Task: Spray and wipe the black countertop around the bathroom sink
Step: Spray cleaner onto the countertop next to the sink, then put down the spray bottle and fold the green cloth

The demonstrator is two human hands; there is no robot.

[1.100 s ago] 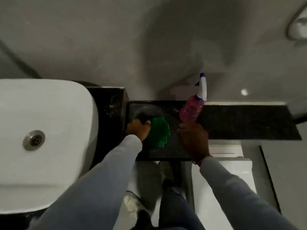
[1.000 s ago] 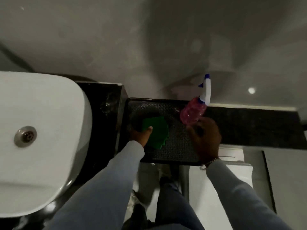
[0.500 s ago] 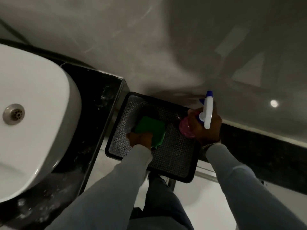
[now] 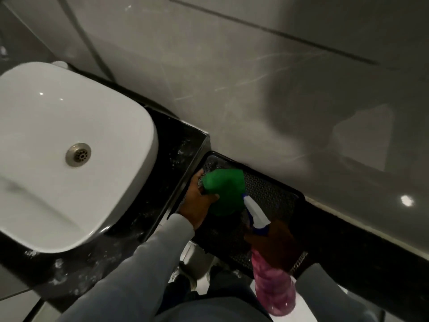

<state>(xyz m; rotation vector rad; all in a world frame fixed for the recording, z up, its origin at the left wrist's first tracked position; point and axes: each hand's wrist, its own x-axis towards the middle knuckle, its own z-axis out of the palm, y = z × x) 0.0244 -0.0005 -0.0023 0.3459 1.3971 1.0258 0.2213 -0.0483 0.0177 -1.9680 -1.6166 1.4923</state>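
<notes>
Black countertop (image 4: 162, 182) surrounds the white sink (image 4: 58, 147) on the right side and on the near side, and its surface carries pale wet streaks and spots, most of them near the front corner of the sink. The sink is a rounded white basin with a metal drain (image 4: 78, 155) in its middle.

Right of the sink, just past the countertop's edge, a black tray (image 4: 278, 196) with a dotted mesh floor sits against the grey wall (image 4: 232, 89). It seems lower than the countertop, though I cannot tell by how much.

The left hand (image 4: 197, 205), coming out of a grey sleeve (image 4: 139, 263), is closed around a green cloth (image 4: 226, 191) and holds it over the part of the tray nearest the sink. Whether the cloth touches the mesh floor I cannot tell.

The right hand (image 4: 276, 242) is on the far side of the cloth from the sink, wrapped around the neck of a pink spray bottle (image 4: 274, 284). The bottle is tilted, with its pink body toward the person and its white and blue nozzle head (image 4: 256, 213) pointing at the cloth, almost touching it. The hand is in shadow, so the position of the fingers on the trigger is not clear.
</notes>
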